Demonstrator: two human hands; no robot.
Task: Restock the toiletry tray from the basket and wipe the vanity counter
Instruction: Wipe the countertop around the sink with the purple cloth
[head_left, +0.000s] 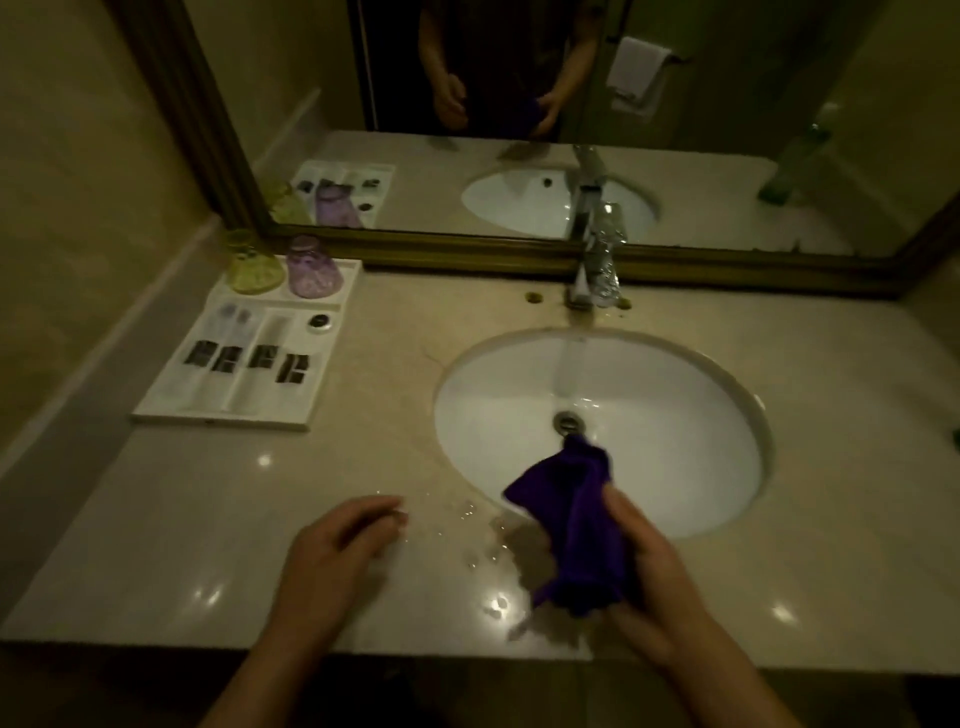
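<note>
My right hand (649, 566) grips a bunched purple cloth (574, 514) over the front rim of the white sink (675, 447). My left hand (332, 551) hovers over the beige vanity counter (208, 519) with its fingers loosely curled and nothing in it. Water drops and a wet patch (483, 551) lie on the counter between my hands. The white toiletry tray (171, 402) sits at the back left. It holds several dark-labelled sachets, clear tubes, a small round tin, and two upturned cups, one yellow (254, 270) and one purple (314, 270). No basket is in view.
The chrome tap (597, 265) runs water into the sink. A framed mirror (519, 130) lines the back wall and reflects a person and a hanging towel. A wall closes in the counter's left side.
</note>
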